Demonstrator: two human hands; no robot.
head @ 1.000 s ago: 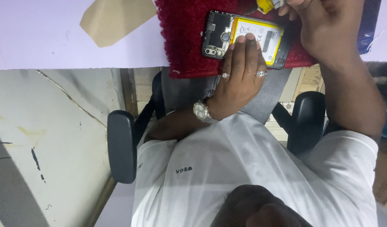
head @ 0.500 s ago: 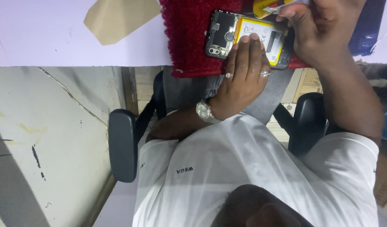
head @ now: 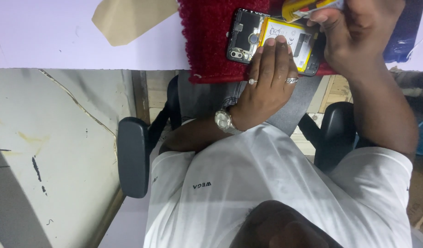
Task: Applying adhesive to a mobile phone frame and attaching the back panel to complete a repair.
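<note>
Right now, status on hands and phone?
Left hand flat on opened phone. Right hand gripping yellow tool over it. Phone on red mat.

The top edge cuts off the yellow tool (head: 298, 8) and right hand (head: 358, 32).

- Your opened phone (head: 271, 41) lies on the mat (head: 211, 41), which lies on the worktop (head: 60, 36).
- Your left hand (head: 269, 80) rests flat on the phone.
- Your right hand (head: 358, 32) is just right of it, touching its right end.
</note>
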